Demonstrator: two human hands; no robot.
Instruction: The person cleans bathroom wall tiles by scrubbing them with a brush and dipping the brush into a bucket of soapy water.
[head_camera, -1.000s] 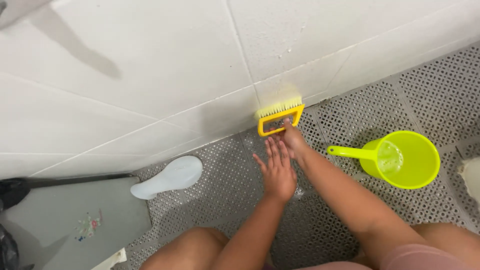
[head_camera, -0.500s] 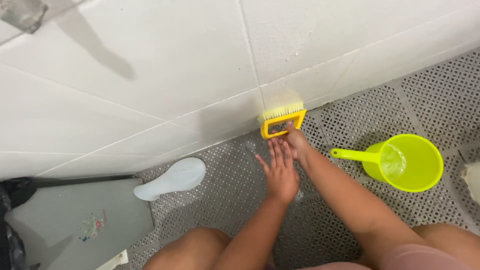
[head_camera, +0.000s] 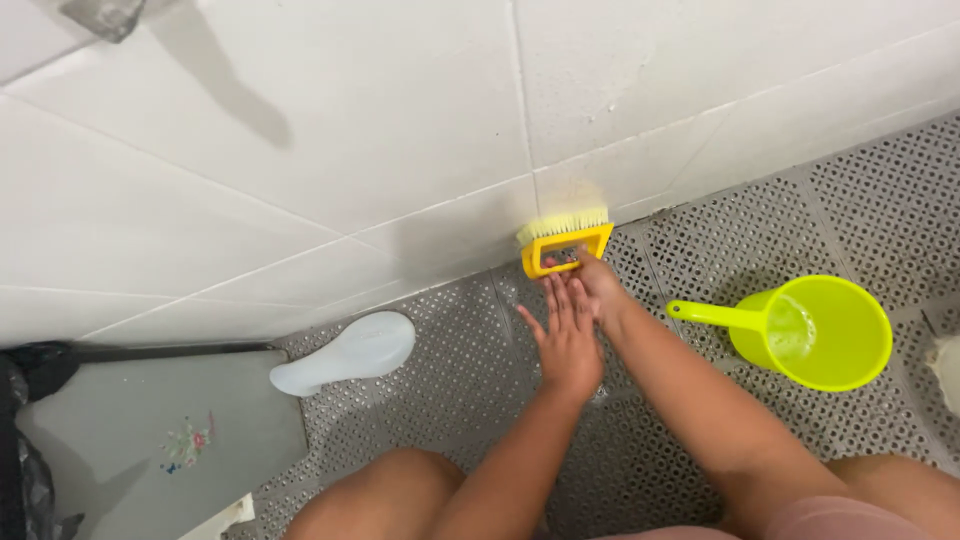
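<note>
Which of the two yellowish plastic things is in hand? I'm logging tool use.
The yellow scrub brush, bristles against the white wall tile, gripped by the right hand. The lime-green water dipper sits untouched on the perforated floor mat.

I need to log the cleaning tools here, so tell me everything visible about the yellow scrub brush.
The yellow scrub brush looks like plastic: a bright frame with an open loop handle and a row of pale yellow bristles. Its bristles press against the white tiled wall just above the perforated grey floor mat. The right hand grips its handle with the fingers through the loop; the left hand lies just below, open.
</note>
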